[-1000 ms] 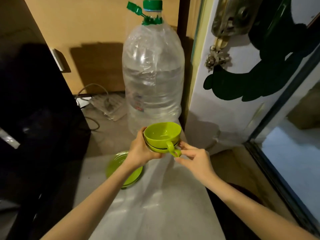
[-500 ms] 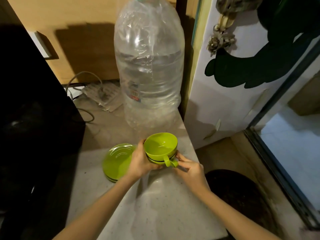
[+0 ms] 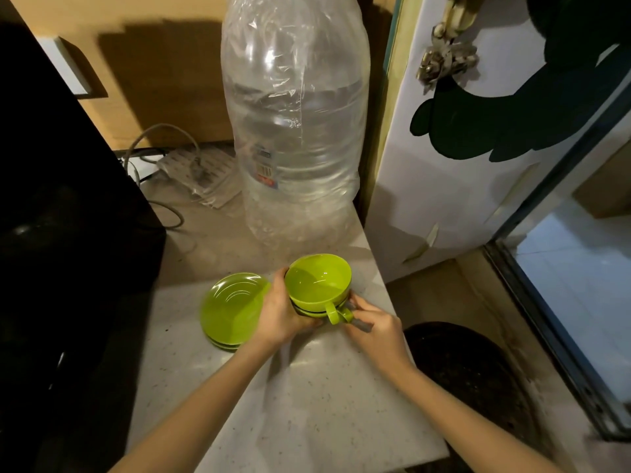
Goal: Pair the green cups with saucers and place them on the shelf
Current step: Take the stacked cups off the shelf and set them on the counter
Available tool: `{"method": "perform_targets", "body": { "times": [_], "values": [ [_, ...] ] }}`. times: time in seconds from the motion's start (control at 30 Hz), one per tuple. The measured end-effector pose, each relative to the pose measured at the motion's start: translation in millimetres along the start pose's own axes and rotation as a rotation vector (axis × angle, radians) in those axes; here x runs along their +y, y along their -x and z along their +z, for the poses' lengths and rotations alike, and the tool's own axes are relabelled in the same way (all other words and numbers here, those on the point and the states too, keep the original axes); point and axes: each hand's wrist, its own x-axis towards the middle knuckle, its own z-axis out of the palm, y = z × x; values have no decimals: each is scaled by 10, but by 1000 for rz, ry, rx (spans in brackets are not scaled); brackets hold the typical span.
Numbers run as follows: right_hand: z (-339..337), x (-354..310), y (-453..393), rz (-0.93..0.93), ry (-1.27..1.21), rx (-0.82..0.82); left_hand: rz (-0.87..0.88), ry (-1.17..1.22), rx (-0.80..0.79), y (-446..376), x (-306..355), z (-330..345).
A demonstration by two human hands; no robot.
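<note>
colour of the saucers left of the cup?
Lime green, same as the cup. The saucers show best in the head view.

1. Both bare forearms rose from the bottom edge of the frame and converged just below its centre.
2. The left hand [image 3: 280,315] curled around the left side of the stacked green cups [image 3: 317,285], thumb up near the rim.
3. The right hand [image 3: 377,331] lay right of centre, its fingertips [image 3: 353,303] pinched at the handle side.
</note>
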Motion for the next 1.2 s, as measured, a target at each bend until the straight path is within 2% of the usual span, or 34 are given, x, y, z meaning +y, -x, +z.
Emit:
{"method": "perform_targets", "body": {
  "times": [0.23,0.3,0.4,0.5,0.6,0.7,0.9,1.2],
  "values": [
    [-41,-70,25,46,40,6,34,-73,-26,19,14,-64],
    [-74,-160,41,64,26,-18,32,-123,-56,31,29,-131],
    [-133,-332,43,49,-11,28,39,-170,-112,65,38,-264],
    [-148,-569,2,-86,52,96,-8,-84,-113,128,29,-413],
    [-84,-835,-60,-227,158,131,-4,-56,-46,199,9,-556],
    [88,-1025,-131,-295,185,47,6,-22,63,278,-35,-709],
    [556,-1141,-217,-311,102,-144,6,-29,263,464,-275,-906],
    [1098,-962,-309,-126,338,-388,-123,-156,93,551,-665,-814]
  ]
}}
